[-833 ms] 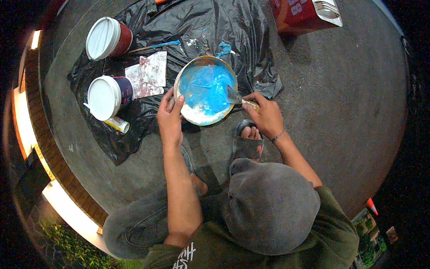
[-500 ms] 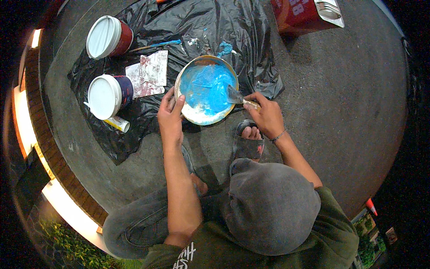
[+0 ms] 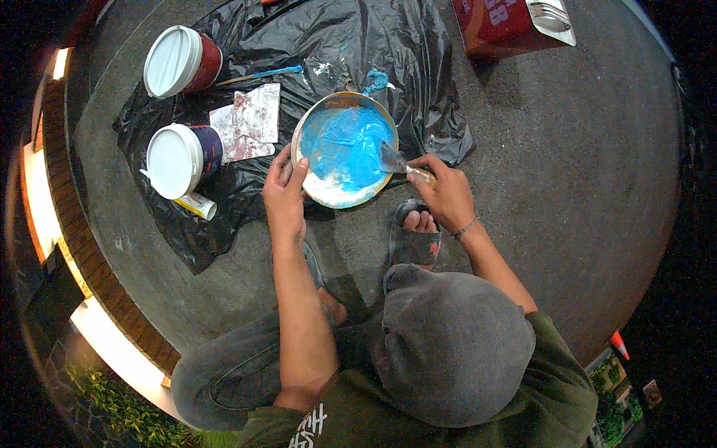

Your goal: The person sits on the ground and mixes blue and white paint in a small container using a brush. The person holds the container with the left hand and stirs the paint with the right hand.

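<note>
A round, shallow basin (image 3: 322,197) with a pale, paint-smeared wall holds thick bright blue paint (image 3: 345,143), with white streaks along its near side. My left hand (image 3: 284,193) grips the basin's left rim, thumb on top and fingers on the outside. In my right hand (image 3: 448,196) is the handle of a putty knife (image 3: 391,158), its metal blade resting in the paint at the basin's right side. Part of the handle is hidden by my fingers.
Black plastic sheeting (image 3: 246,63) lies under the basin. On it are two lidded buckets (image 3: 168,63), a blue-tipped stick (image 3: 272,73), stained white sheets (image 3: 256,116), a yellow-and-white tube (image 3: 198,205) and a blue-smeared lump (image 3: 377,81). A red tin (image 3: 497,30) stands at the far right.
</note>
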`<move>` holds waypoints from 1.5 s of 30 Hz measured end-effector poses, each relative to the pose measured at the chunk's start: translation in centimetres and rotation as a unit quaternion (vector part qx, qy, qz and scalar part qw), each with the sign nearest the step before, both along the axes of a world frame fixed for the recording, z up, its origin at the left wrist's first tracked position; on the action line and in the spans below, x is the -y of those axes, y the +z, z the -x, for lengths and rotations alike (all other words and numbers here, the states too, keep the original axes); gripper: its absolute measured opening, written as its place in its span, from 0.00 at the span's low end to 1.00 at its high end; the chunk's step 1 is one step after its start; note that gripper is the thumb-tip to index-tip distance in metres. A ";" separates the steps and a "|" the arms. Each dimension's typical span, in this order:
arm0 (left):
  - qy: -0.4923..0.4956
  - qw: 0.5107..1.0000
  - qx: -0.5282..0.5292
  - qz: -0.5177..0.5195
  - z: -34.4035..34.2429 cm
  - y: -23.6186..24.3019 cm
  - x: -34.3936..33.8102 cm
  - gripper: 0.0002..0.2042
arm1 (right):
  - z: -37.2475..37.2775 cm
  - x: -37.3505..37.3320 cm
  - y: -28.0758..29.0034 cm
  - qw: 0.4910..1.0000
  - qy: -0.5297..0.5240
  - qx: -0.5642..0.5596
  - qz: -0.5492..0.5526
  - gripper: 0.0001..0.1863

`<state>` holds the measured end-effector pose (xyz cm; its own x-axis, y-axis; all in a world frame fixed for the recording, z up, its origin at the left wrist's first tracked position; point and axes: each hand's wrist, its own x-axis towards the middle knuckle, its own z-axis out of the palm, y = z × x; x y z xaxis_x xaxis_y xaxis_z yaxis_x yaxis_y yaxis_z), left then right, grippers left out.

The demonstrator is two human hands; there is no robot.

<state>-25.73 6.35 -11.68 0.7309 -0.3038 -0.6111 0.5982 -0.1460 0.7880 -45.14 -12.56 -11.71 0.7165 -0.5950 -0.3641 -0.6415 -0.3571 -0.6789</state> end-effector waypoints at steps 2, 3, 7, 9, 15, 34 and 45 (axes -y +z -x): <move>-0.001 1.000 -0.003 -0.003 0.1 0.3 0.1 0.26 | 0.1 0.1 0.0 1.000 0.000 -0.007 -0.003 0.15; -0.001 1.000 -0.004 -0.005 0.1 0.4 0.2 0.25 | 0.1 0.1 0.0 1.000 0.000 -0.009 -0.005 0.15; 0.000 1.000 -0.005 -0.001 0.2 0.2 0.2 0.26 | 0.0 0.2 0.2 1.000 0.006 -0.008 0.004 0.15; -0.001 1.000 -0.006 0.000 0.1 0.1 0.1 0.26 | 0.0 0.2 0.3 1.000 0.005 -0.007 0.005 0.14; -0.027 1.000 -0.003 0.001 0.0 -1.3 -0.8 0.28 | 0.3 0.0 -0.5 1.000 0.001 0.009 0.022 0.13; 0.000 1.000 0.007 0.018 0.2 -0.8 -0.2 0.25 | 0.3 0.3 0.4 1.000 0.021 0.003 -0.015 0.14; -0.003 1.000 -0.004 -0.004 0.0 0.4 0.3 0.27 | -0.6 -0.4 1.2 0.999 -0.039 0.016 -0.027 0.14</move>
